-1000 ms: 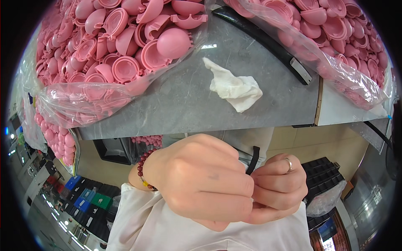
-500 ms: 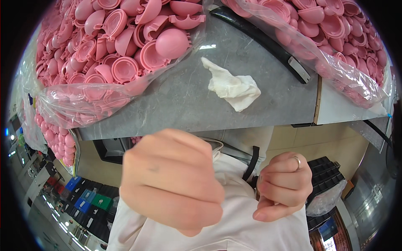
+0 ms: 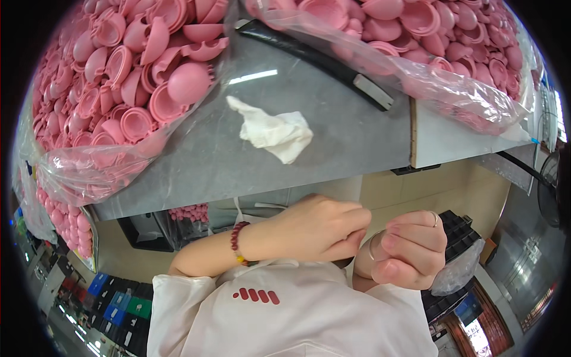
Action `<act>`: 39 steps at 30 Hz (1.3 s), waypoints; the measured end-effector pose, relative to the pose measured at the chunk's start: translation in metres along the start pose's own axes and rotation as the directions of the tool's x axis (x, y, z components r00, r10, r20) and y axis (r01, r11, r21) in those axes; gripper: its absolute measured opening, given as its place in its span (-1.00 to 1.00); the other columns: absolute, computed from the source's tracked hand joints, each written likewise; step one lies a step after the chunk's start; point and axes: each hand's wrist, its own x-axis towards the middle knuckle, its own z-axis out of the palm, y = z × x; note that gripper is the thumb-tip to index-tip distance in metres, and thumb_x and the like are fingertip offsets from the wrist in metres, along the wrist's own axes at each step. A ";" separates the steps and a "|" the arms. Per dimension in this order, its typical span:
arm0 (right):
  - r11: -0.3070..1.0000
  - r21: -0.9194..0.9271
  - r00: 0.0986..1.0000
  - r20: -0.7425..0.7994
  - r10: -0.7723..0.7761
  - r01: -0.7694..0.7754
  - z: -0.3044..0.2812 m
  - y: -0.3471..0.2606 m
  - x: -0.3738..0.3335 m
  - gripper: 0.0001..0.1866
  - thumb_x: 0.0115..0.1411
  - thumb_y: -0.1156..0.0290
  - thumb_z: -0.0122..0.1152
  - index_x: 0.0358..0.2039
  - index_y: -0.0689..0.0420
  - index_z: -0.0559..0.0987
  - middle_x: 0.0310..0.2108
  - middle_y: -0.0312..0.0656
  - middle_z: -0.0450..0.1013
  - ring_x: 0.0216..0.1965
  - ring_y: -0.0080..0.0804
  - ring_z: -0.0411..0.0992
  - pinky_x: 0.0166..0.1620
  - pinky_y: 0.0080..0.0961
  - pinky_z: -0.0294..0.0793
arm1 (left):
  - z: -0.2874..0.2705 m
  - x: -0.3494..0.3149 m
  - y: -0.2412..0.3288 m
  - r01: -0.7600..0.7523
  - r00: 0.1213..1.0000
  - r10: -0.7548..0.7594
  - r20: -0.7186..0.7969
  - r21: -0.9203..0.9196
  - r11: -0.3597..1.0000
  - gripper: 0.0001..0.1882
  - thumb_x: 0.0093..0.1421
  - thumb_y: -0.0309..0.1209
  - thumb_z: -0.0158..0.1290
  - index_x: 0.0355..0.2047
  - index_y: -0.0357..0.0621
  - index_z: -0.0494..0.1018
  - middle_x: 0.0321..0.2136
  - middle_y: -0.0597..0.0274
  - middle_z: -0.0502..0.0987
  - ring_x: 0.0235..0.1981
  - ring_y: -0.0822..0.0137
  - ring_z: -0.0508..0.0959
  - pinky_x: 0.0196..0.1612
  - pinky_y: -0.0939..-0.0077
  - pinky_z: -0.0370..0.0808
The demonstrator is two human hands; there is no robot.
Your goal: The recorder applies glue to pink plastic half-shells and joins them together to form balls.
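Note:
My left hand (image 3: 324, 229), a beaded bracelet (image 3: 238, 241) on its wrist, is closed in front of my chest, knuckles toward my right wrist. Its inner side is hidden, so I cannot see whether it holds anything. Close by on the right, my right hand (image 3: 413, 250) is curled with the fingertips turned in; nothing shows between them. It wears a ring and a thin bangle (image 3: 373, 247). Both hands are off the table, below its near edge. Beyond them on the grey table (image 3: 202, 172) lies a crumpled white cloth (image 3: 273, 132).
Clear plastic bags of pink plastic half-shells stand at the far left (image 3: 137, 125) and far right (image 3: 422, 21). Between them lies a long black strip-like object with a silver end (image 3: 321, 62). Black crates (image 3: 455, 232) stand at lower right, and coloured bins (image 3: 119, 309) at lower left.
My left hand has moved down and right, away from the camera and toward my right wrist. The view has shifted, so the table's things appear further left. My right hand stays curled.

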 end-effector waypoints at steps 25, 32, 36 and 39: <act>0.759 0.584 0.853 -0.206 0.480 -0.286 0.031 -0.017 0.004 -0.88 -0.25 0.57 0.35 -0.63 0.20 0.55 -0.65 -0.29 0.35 -0.66 -0.52 0.25 -0.67 -0.66 0.18 | -0.020 0.003 0.040 -0.289 0.811 0.469 -0.351 0.456 0.842 -0.89 -0.19 -0.51 0.01 -0.57 -0.21 0.38 -0.63 0.24 0.37 -0.76 0.39 0.32 -0.75 0.61 0.21; 0.809 0.502 0.879 -0.178 0.443 -0.306 0.030 -0.014 0.008 -0.89 -0.22 0.53 0.34 -0.64 0.20 0.55 -0.66 -0.28 0.38 -0.70 -0.53 0.25 -0.71 -0.68 0.19 | -0.026 0.001 0.042 -0.257 0.803 0.482 -0.351 0.526 0.810 -0.84 -0.32 -0.52 0.03 -0.60 -0.17 0.40 -0.66 0.30 0.35 -0.78 0.44 0.28 -0.76 0.65 0.18; 0.869 0.361 0.896 -0.159 0.415 -0.338 0.028 -0.012 0.012 -0.89 -0.23 0.51 0.32 -0.64 0.20 0.55 -0.72 -0.30 0.36 -0.74 -0.54 0.26 -0.72 -0.70 0.17 | -0.030 0.004 0.042 -0.229 0.784 0.513 -0.350 0.605 0.763 -0.83 -0.35 -0.51 0.03 -0.62 -0.16 0.42 -0.66 0.32 0.35 -0.78 0.45 0.29 -0.75 0.66 0.18; 0.902 0.288 0.941 0.001 0.337 -0.323 0.018 -0.008 0.015 -0.79 -0.12 0.52 0.28 -0.68 0.21 0.38 -0.67 -0.24 0.31 -0.70 -0.48 0.25 -0.67 -0.66 0.30 | -0.034 0.004 0.044 -0.228 0.807 0.504 -0.306 0.627 0.745 -0.83 -0.37 -0.51 0.02 -0.63 -0.17 0.43 -0.68 0.32 0.36 -0.78 0.45 0.29 -0.76 0.67 0.17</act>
